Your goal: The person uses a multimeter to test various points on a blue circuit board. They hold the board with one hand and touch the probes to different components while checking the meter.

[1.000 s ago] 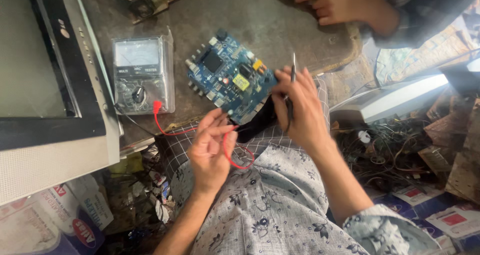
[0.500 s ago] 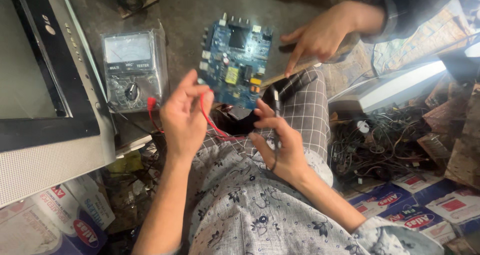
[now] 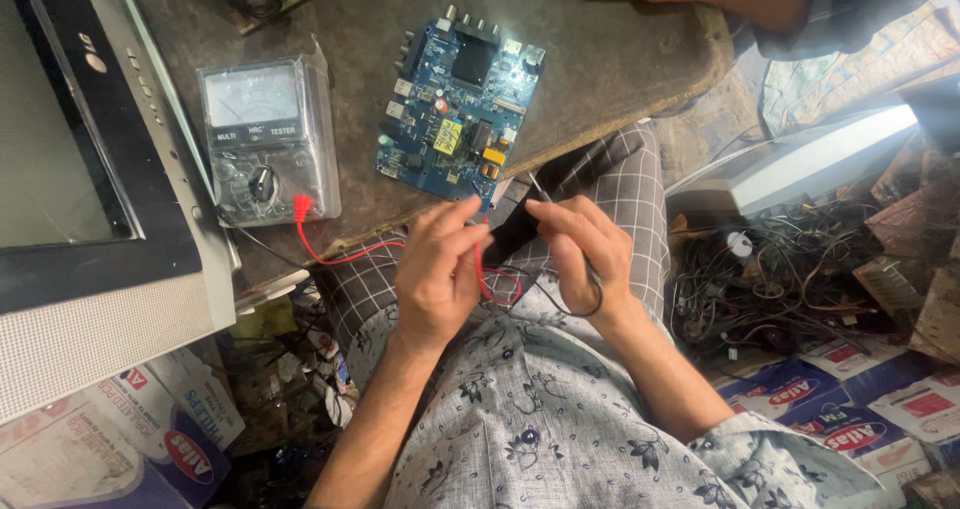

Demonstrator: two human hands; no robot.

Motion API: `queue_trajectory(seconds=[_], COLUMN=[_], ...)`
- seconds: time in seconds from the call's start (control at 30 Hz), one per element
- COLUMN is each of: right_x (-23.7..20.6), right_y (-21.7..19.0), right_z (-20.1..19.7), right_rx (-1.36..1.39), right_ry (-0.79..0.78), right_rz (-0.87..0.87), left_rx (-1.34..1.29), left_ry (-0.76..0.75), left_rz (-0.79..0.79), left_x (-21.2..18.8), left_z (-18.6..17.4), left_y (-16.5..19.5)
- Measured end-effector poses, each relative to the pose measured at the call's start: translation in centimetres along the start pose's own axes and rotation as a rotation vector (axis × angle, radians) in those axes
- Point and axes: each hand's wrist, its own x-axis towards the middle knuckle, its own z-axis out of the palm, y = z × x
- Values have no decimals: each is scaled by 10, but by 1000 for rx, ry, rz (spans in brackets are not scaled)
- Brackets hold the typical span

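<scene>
left hand (image 3: pixel 437 274) pinches the red probe lead (image 3: pixel 345 252), grip clamped on it above the lap | right hand (image 3: pixel 585 249) shuts its grip on the black probe (image 3: pixel 545 197) | leads look thin, limp, light; hold by the stiff probe bodies | blue circuit board (image 3: pixel 458 99) on counter (image 3: pixel 610 59), likely fragile, take by edges | analog meter (image 3: pixel 265 139) beside it

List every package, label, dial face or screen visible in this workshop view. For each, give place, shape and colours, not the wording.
Television screen: far left, dark rectangle, black and silver frame.
Meter dial face: table left, pale rectangle in clear grey case.
Yellow label: small square on blue circuit board.
Cartons: lower right, blue-white boxes, red ovals.
Cartons: lower left, white, red ovals.
</scene>
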Motion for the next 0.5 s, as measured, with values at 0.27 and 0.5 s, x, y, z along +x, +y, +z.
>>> queue_trajectory(seconds=[0.27,0.5], right_x=[15,23], right_y=[3,0], right_z=[14,13], right_rx=[107,24], right_ry=[79,37], right_rz=[-79,-125], left_rx=[136,101], left_ry=[-123,-118], left_rz=[67,58], left_x=[-2,-6], left_z=[-1,2], left_y=[-1,-6])
